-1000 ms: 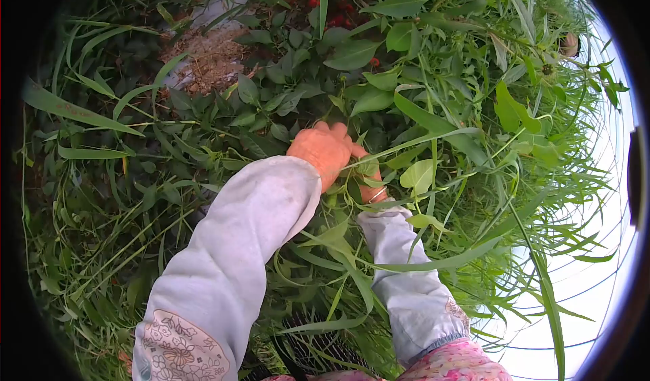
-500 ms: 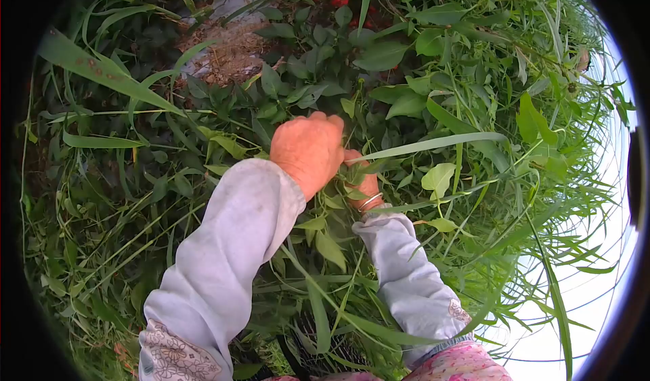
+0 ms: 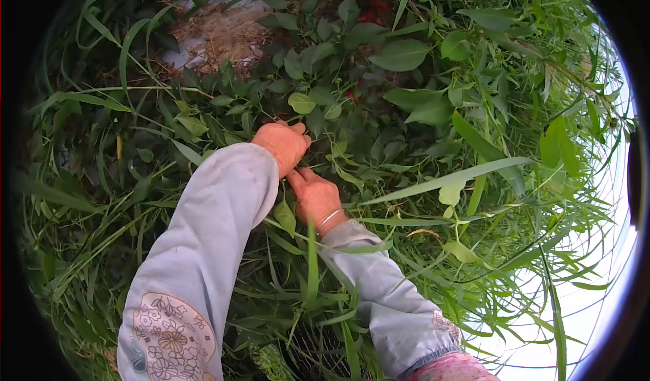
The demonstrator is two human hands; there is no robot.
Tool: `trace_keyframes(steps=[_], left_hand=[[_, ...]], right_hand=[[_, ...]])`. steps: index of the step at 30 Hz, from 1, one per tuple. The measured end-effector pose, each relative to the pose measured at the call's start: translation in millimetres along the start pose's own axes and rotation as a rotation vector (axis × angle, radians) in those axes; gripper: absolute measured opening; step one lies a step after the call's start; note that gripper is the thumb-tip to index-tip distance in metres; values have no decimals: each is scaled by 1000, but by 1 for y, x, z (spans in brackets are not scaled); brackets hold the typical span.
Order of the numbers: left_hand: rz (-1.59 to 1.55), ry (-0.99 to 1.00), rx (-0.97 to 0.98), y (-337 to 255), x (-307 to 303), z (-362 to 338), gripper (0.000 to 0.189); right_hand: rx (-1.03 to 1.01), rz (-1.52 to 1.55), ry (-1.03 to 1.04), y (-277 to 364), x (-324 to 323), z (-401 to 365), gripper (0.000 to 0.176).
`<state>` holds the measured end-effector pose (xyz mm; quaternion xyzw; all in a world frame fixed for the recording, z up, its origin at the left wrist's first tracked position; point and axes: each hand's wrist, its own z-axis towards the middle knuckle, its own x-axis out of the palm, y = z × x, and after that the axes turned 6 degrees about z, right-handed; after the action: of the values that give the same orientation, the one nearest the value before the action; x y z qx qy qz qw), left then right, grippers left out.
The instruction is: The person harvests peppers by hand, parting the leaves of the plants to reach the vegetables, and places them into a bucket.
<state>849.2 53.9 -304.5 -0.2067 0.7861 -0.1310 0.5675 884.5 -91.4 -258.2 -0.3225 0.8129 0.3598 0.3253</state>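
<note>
Among dense green leaves, my left hand [image 3: 281,147] is closed with its fingers curled into the stems; whatever it grips is hidden. Just below and to the right, my right hand [image 3: 317,197] reaches up to it, wearing a thin bracelet [image 3: 330,220]. Its fingers are drawn together close to the left fingertips, and I cannot make out what is between them. A pale yellow-green leaf [image 3: 285,217] hangs under the hands. Small red fruits [image 3: 352,96] show through the dark foliage above.
More red fruits [image 3: 371,16] lie in shade at the top. Bare soil with dry straw [image 3: 220,39] shows at the upper left. Long grass blades [image 3: 447,181] cross from the right. A dark mesh container [image 3: 308,347] is partly visible at the bottom, among leaves.
Both hands have moved left in the view, the right one lower and now more exposed. The left hand has drawn slightly away from the red fruits. The view has shifted a little.
</note>
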Motion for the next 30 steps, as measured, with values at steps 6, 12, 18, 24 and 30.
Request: trace_keyframes(steps=[6,12,18,24,30], left_hand=[[-197,-22,-24,-21,22,-3,19],[-40,171,26,-51,73,-14,18],[-130,165,-60,-82,74,-10,21],[-283,66,-38,-114,99,-3,20],[-282,11,-63,-120,106,3,17]], right_hand=[[-74,86,148,-29,-58,-13,44],[235,190,82,-90,-106,0,21],[285,75,-207,-129,-116,125,29],[351,-593,39,-157,-71,193,28],[458,-640,195,-129,-88,209,29]])
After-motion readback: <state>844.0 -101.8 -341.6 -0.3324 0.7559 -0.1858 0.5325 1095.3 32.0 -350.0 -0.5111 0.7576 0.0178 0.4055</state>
